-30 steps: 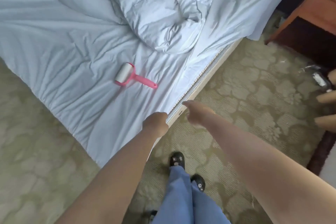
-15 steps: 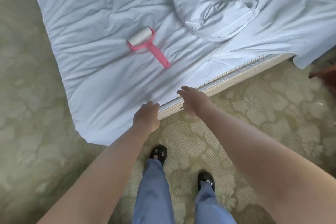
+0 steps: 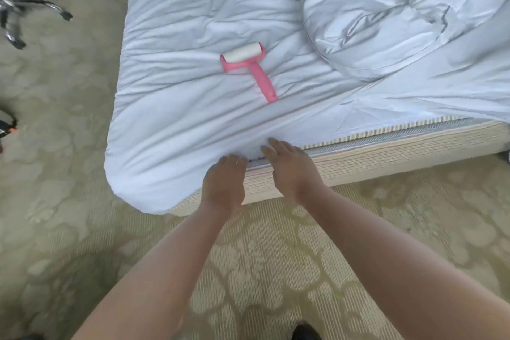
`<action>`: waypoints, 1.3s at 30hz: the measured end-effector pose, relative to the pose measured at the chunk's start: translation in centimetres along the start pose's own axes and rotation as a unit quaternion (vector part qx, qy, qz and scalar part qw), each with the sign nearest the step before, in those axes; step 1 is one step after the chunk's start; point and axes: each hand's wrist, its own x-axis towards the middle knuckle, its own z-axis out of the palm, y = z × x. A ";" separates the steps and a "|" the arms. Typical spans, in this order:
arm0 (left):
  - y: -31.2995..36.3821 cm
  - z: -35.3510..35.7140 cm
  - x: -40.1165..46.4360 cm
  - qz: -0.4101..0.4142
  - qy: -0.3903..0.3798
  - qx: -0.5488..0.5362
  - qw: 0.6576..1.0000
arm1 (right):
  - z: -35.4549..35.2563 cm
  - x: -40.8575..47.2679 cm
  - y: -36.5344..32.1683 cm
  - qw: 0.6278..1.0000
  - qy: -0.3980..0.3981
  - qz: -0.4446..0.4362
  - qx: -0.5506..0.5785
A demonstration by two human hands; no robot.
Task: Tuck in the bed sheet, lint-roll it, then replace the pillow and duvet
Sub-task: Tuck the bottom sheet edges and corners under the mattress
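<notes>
A wrinkled white bed sheet (image 3: 193, 107) covers the mattress and hangs over its near corner. A pink lint roller (image 3: 249, 66) with a white roll lies on the sheet. A crumpled white duvet (image 3: 386, 16) is bunched at the upper right of the bed. My left hand (image 3: 225, 179) sits at the mattress edge, its fingertips pushed under the sheet's hem. My right hand (image 3: 289, 165) presses straight fingers against the sheet beside it, where sheet meets bed base (image 3: 386, 154). No pillow is visible.
Patterned beige carpet (image 3: 248, 270) covers the floor around the bed. A chair base with metal legs and castors (image 3: 30, 14) stands at the upper left. A dark shoe tip (image 3: 305, 332) shows at the bottom edge.
The view has swung so the bed side runs nearly level. Both hands have moved together onto the sheet's edge at the mattress side; the lint roller lies where it was.
</notes>
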 end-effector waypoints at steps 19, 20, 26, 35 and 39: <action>-1.8 6.6 3.1 0.058 0.253 0.082 0.962 | 7.8 4.5 3.6 0.922 0.360 -0.022 -0.139; -1.8 6.6 2.8 0.053 0.251 0.079 0.963 | 7.8 4.2 3.4 0.917 0.370 -0.019 -0.147; -1.8 7.7 2.2 0.067 0.326 0.077 0.940 | 9.2 2.6 3.9 0.886 0.424 -0.005 -0.185; -3.2 8.9 0.3 0.043 0.456 0.134 0.879 | 8.2 0.5 4.2 0.892 0.414 -0.063 -0.170; -3.8 8.7 -0.5 0.089 0.454 0.123 0.878 | 8.5 -0.5 3.8 0.910 0.381 -0.042 -0.161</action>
